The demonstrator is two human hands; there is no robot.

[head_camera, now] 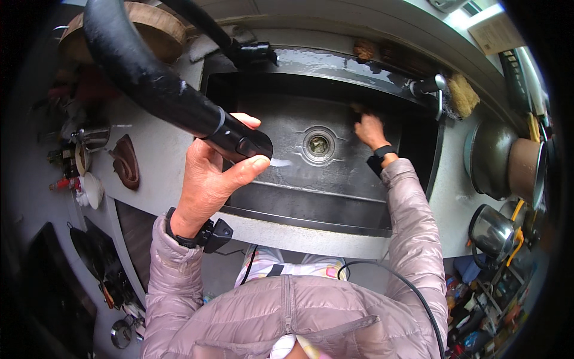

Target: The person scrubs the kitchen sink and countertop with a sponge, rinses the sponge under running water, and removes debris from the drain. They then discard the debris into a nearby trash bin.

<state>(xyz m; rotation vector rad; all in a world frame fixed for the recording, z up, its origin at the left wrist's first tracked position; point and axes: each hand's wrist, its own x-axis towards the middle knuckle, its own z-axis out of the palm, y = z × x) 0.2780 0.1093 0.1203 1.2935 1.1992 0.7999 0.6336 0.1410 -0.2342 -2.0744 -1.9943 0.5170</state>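
Observation:
My left hand (210,168) is wrapped around the black pull-down spray head (242,141) of the kitchen faucet (139,67), thumb on its underside near the button. A short whitish streak of water (280,163) shows at the nozzle. Below it lies the wet dark metal sink (278,112), with a round drain strainer (319,146) that holds some scraps. Deep in the basin, my right hand (371,131) reaches toward the far right wall, fingers bent down. Shadow hides its fingertips, and I cannot tell whether the small brownish patch there is something held.
A thick round wooden chopping board (157,33) stands behind the faucet. Along the back right are a soap dispenser pump (432,87) and a yellow cloth (464,96). Pots (491,161) and a steel kettle (491,231) crowd the right counter. A brown cloth-like item (127,161) lies left.

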